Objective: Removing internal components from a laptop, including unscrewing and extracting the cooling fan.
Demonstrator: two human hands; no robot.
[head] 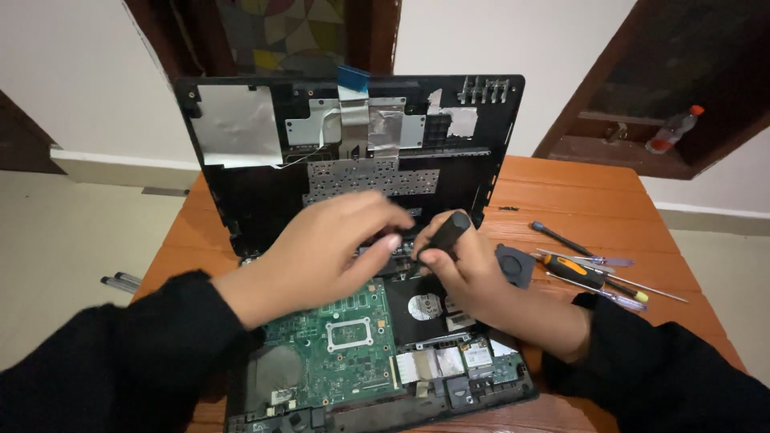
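An opened laptop lies on an orange wooden table (577, 200). Its green motherboard (341, 345) is exposed in the lower shell, and the black top cover (241, 184) with silver foil patches stands tilted up behind it. My right hand (469, 277) is closed around a black screwdriver handle (449, 232), tip pointing down at the hinge area. My left hand (329, 248) reaches across the board, fingertips pinching something small beside the screwdriver tip; what it pinches is hidden. Both arms wear black sleeves.
A small black fan (515, 265) lies right of my right hand. Several tools rest further right, among them an orange-and-black screwdriver (581, 273) and tweezers (597, 260). A plastic bottle (674, 130) stands on a wooden ledge. Two thin rods (120, 281) lie at the left table edge.
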